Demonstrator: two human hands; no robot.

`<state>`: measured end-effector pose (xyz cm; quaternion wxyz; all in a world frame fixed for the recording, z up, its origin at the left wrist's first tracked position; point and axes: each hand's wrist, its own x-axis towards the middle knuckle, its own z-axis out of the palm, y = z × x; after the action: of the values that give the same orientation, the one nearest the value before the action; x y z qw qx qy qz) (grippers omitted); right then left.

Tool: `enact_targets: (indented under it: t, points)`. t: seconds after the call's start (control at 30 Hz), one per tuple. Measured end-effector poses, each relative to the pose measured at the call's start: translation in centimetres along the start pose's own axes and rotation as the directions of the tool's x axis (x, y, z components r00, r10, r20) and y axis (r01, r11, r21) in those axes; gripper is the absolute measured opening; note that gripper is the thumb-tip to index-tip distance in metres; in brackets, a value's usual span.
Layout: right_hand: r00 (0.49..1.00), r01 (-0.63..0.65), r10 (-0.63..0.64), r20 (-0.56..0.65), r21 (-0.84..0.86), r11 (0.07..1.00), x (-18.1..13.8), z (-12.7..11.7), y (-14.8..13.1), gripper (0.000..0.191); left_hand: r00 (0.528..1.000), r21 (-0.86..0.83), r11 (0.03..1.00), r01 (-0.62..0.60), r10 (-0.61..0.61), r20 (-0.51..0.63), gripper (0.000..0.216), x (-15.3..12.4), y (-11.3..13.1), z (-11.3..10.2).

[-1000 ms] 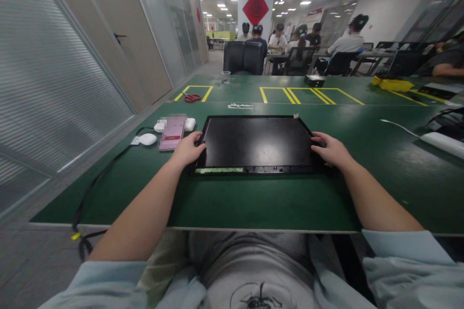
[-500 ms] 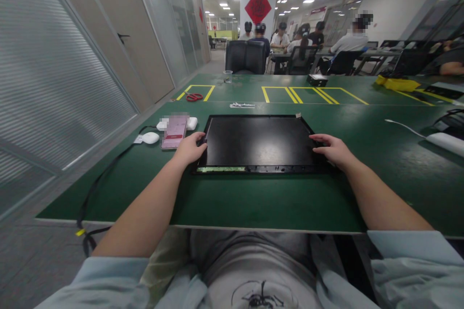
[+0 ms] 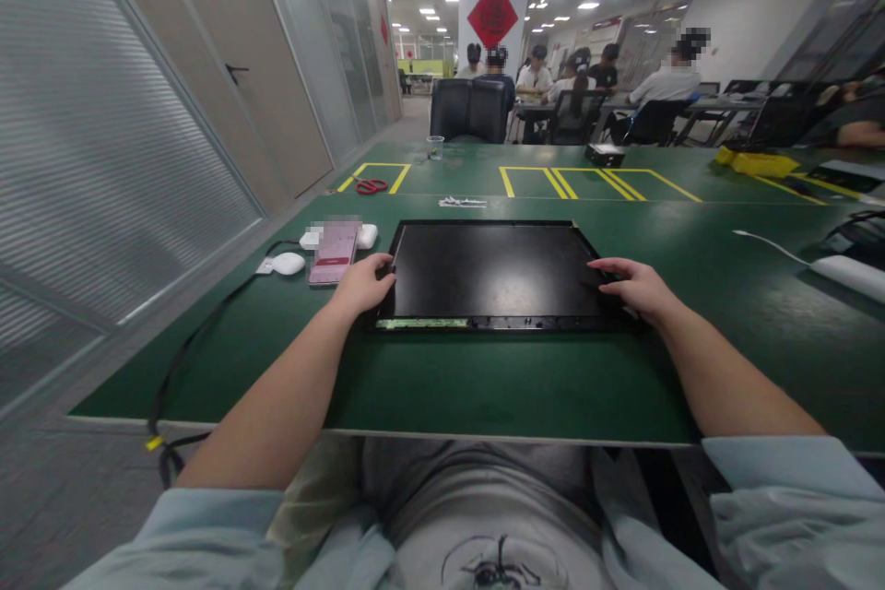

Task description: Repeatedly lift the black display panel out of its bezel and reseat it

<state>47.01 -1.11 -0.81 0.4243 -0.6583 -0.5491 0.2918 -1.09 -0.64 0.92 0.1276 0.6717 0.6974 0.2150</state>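
A black flat display panel (image 3: 494, 272) lies screen up in front of me, with a green strip (image 3: 421, 324) along the left part of its near edge. My left hand (image 3: 365, 284) grips the panel's left side, thumb and index finger on the frame. On the opposite side my right hand (image 3: 640, 286) holds the right edge, its fingertips reaching over the border. The undersides of both hands' fingers are hidden by the panel and palms.
Left of the panel lie a pink-screened phone (image 3: 335, 251) and a white rounded device (image 3: 288, 264) on a black cable. Red-handled scissors (image 3: 371, 186), a clear cup (image 3: 435, 147) and small white pieces (image 3: 463, 202) are farther back. A white cable end (image 3: 767, 242) lies right.
The small pale piece at the panel's far right corner is now barely visible. Both hands stay at the panel's sides, with almost no movement.
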Motion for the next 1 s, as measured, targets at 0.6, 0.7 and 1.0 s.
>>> enact_targets:
  t: [0.6,0.7,1.0]
  points:
    - [0.996,-0.089,0.081,-0.038,-0.295,0.951,-0.9,-0.1,-1.0,0.046,0.999,-0.007,1.0,-0.03,0.03,-0.014,0.051,-0.1,-0.1,0.0]
    - [0.996,-0.091,0.082,-0.042,-0.283,0.955,-0.8,-0.2,-0.8,0.046,0.999,0.002,0.999,-0.041,0.041,-0.012,0.052,-0.1,-0.2,0.0]
    - [0.999,-0.035,0.026,-0.029,-0.377,0.925,-0.2,-0.1,0.0,0.039,0.999,0.053,0.997,-0.05,0.049,0.019,0.055,0.2,-0.1,0.2]
